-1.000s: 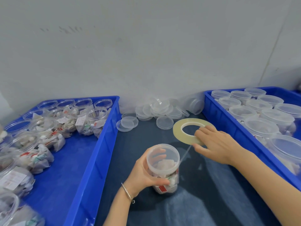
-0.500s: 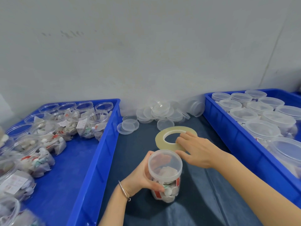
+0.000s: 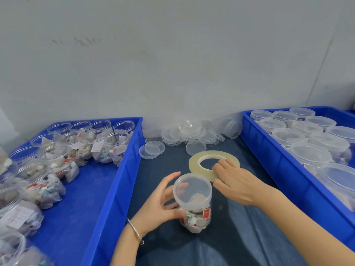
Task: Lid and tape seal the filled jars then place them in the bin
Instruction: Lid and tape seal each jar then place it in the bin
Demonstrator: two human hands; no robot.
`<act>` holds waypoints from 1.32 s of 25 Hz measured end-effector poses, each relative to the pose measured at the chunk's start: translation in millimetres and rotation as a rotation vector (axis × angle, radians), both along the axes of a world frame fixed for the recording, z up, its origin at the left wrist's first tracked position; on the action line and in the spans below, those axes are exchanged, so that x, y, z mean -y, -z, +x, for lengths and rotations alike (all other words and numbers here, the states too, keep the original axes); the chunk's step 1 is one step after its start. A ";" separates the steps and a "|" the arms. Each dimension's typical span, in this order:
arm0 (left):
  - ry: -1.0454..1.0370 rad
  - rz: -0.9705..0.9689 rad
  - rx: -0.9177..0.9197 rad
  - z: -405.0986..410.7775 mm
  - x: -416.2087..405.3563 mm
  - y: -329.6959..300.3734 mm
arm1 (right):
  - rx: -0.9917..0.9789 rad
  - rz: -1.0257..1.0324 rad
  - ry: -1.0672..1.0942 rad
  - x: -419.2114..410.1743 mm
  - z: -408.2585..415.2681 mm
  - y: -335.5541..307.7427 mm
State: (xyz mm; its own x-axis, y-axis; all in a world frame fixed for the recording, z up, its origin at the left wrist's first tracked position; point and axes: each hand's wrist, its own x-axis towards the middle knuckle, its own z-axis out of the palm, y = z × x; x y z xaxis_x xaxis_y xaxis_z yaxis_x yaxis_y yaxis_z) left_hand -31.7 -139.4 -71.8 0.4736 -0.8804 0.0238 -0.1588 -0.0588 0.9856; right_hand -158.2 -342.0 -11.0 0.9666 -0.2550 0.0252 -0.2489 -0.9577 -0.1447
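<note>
My left hand [image 3: 160, 204] wraps around the lidded jar [image 3: 194, 206], thumb curled across its front wall and fingers curved behind it, showing through the clear lid [image 3: 192, 187]. The jar stands upright on the dark blue table cover [image 3: 240, 237], near the middle of my view, packed with white sachets and red-marked labels. A thin bangle [image 3: 135, 232] circles my left wrist at 7 o'clock from the jar.

My right hand [image 3: 235, 182] sits at 2 o'clock from the jar, fingers bent down onto the near edge of the tape roll [image 3: 214, 165]. I cannot tell whether it pinches the roll or only presses on it. The roll lies flat on the cover, just beyond the jar at 1 o'clock.

Further out at 12 o'clock, a heap of loose clear lids [image 3: 192, 133] lies against the grey wall [image 3: 172, 64]. At 9 o'clock the left blue bin [image 3: 113, 181] holds open filled jars [image 3: 99, 148], none with a lid that I can see. At 3 o'clock the right blue bin [image 3: 278, 160] holds rows of lidded jars [image 3: 307, 156], standing close together.
</note>
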 end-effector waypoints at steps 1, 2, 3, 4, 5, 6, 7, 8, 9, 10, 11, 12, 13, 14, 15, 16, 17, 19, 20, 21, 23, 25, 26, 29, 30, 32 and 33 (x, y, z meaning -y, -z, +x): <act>-0.032 -0.011 0.033 -4.0 -1.1 -1.3 | -0.004 0.014 0.009 -0.1 -2.7 -0.6; -0.073 -0.024 0.075 -7.2 -2.1 -2.6 | -0.009 0.024 0.015 0.3 -5.4 -1.4; -0.120 -0.035 0.120 -10.6 -2.9 -4.6 | -0.016 0.029 0.016 1.6 -8.6 -2.4; -0.169 -0.046 0.167 -14.1 -3.3 -6.0 | -0.029 0.029 0.013 3.7 -12.5 -4.1; -0.216 -0.058 0.209 -18.7 -3.1 -6.7 | -0.047 0.021 0.007 6.5 -16.3 -6.5; -0.256 -0.083 0.236 -24.5 -1.8 -6.5 | -0.063 0.010 -0.002 9.5 -19.8 -9.0; -0.278 -0.122 0.232 -32.5 1.2 -6.3 | -0.070 -0.001 -0.012 11.8 -22.8 -10.9; -0.280 -0.154 0.221 -42.7 6.6 -5.3 | -0.066 -0.010 -0.020 12.9 -24.8 -11.8; -0.285 -0.168 0.228 -54.4 14.4 -4.8 | -0.052 -0.021 -0.022 12.9 -26.4 -11.6; -0.322 -0.171 0.258 -65.5 24.1 -3.6 | -0.036 -0.032 -0.017 12.2 -28.2 -11.2; -0.414 -0.173 0.276 -73.5 34.4 -1.0 | -0.023 -0.039 -0.007 11.0 -30.0 -10.5; -0.521 -0.181 0.277 -76.6 43.3 -0.2 | -0.010 -0.044 0.005 9.8 -31.7 -9.3; -0.598 -0.195 0.277 -75.9 49.6 -0.4 | 0.000 -0.057 0.019 9.0 -34.0 -8.0; -0.625 -0.201 0.277 -71.8 52.6 -2.2 | 0.013 -0.084 0.033 9.3 -36.3 -7.3; -0.603 -0.191 0.267 -65.3 52.9 -4.1 | 0.025 -0.113 0.048 10.1 -38.6 -7.2; -0.532 -0.165 0.240 -58.1 50.4 -6.8 | 0.034 -0.132 0.060 10.4 -40.2 -6.6; -0.445 -0.128 0.222 -50.4 45.9 -10.6 | 0.043 -0.138 0.070 10.0 -41.2 -5.4; -0.309 -0.048 0.276 -37.1 38.1 -21.5 | 0.064 -0.143 0.091 7.9 -41.3 -2.3; -0.266 0.007 0.342 -33.6 37.0 -27.7 | 0.070 -0.152 0.104 6.2 -40.7 -0.7; -0.229 0.079 0.424 -32.6 37.8 -33.7 | 0.072 -0.164 0.115 4.7 -39.8 0.6; -0.177 0.296 0.611 -35.7 46.4 -43.7 | 0.074 -0.184 0.131 2.9 -38.4 2.5; -0.169 0.488 0.781 -45.4 60.9 -47.1 | 0.067 -0.203 0.146 2.1 -38.5 3.4; -0.181 0.529 0.857 -51.7 68.5 -46.0 | 0.064 -0.218 0.152 1.5 -39.0 3.9; -0.328 0.501 1.026 -66.4 81.2 -36.4 | 0.066 -0.244 0.186 0.5 -41.4 7.3; -0.377 0.472 1.067 -68.1 82.4 -33.2 | 0.075 -0.230 0.199 0.3 -41.8 8.6; -0.437 0.411 1.099 -68.8 83.4 -28.7 | 0.096 -0.195 0.217 -0.8 -41.0 11.1; -0.461 0.372 1.086 -69.5 83.3 -28.6 | 0.102 -0.193 0.224 -1.8 -40.4 12.2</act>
